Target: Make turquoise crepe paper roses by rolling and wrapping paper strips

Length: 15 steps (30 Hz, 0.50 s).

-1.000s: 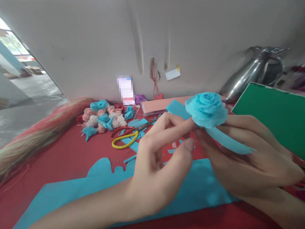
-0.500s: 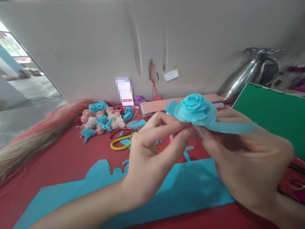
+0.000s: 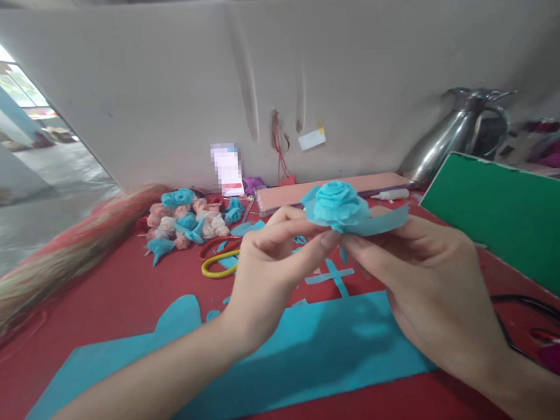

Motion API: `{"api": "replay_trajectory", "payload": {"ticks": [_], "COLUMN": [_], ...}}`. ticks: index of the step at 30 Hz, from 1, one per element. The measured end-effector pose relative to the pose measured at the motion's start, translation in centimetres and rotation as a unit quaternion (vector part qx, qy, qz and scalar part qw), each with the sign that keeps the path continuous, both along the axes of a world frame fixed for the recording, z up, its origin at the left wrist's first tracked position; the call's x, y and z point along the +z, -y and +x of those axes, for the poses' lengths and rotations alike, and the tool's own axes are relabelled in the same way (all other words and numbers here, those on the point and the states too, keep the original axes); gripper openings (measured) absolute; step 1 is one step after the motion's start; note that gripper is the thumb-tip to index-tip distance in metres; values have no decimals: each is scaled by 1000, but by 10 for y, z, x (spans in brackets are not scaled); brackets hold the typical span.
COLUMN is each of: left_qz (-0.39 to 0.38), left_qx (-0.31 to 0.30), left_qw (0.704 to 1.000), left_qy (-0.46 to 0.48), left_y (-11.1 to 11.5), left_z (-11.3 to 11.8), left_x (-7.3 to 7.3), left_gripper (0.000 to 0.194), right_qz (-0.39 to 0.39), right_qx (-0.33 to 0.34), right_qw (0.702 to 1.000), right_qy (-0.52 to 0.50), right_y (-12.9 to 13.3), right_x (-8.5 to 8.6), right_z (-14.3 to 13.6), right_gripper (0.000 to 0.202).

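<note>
A layered blue paper flower (image 3: 337, 203) is held up in front of me, upright, above the table. My left hand (image 3: 268, 278) pinches the flower's base from the left between thumb and fingers. From the right, my right hand (image 3: 424, 278) grips the same base, its thumb close to the left thumb. A loose blue strip (image 3: 384, 221) runs from the flower's underside to the right, over the right hand's fingers. Below both hands lies a large blue paper sheet (image 3: 313, 362), with shadows across its right part.
On the red table (image 3: 103, 296) lie a heap of paper flowers (image 3: 188, 220), yellow-and-red-handled scissors (image 3: 220, 264), blue scraps (image 3: 337, 275) and a glue bottle (image 3: 392, 195). A green board (image 3: 500, 214) and metal jug (image 3: 452, 136) stand right; a phone (image 3: 229, 172) leans behind.
Both hands and the flower have shifted left and slightly down, the right hand the most. The glue bottle and crossed blue scraps show more fully.
</note>
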State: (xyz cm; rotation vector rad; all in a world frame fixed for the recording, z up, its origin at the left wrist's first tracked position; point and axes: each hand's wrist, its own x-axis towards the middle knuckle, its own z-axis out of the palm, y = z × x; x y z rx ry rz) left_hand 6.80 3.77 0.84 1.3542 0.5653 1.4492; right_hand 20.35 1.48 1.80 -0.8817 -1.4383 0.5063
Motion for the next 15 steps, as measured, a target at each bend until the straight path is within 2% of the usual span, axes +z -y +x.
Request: {"api": "replay_trajectory", "payload": {"ticks": [4,7,11,15], "left_qz": [-4,-18,-13,-7], "left_qx": [-3,-5,-5,-1], "left_qw": [1000,1000,1000,1000], "left_qy": [3,4,14,0], "left_y": [0,0,-1,-4], "left_z": [1,2,4,2], "left_x": [0,1,1,-1], "left_gripper": [7,9,12,5], "right_qz": [-34,-32,-7,-3], "right_qx": [55,104,98,101], "right_qw": [997,991,992,992], "right_qy": [-41,-72,-80,-70], "right_y": [-2,-4,-6,-5], "right_x": [2,0,-4,-4], "right_z": [0,-1,-3,-2], "right_gripper": [14,21,20,19]}}
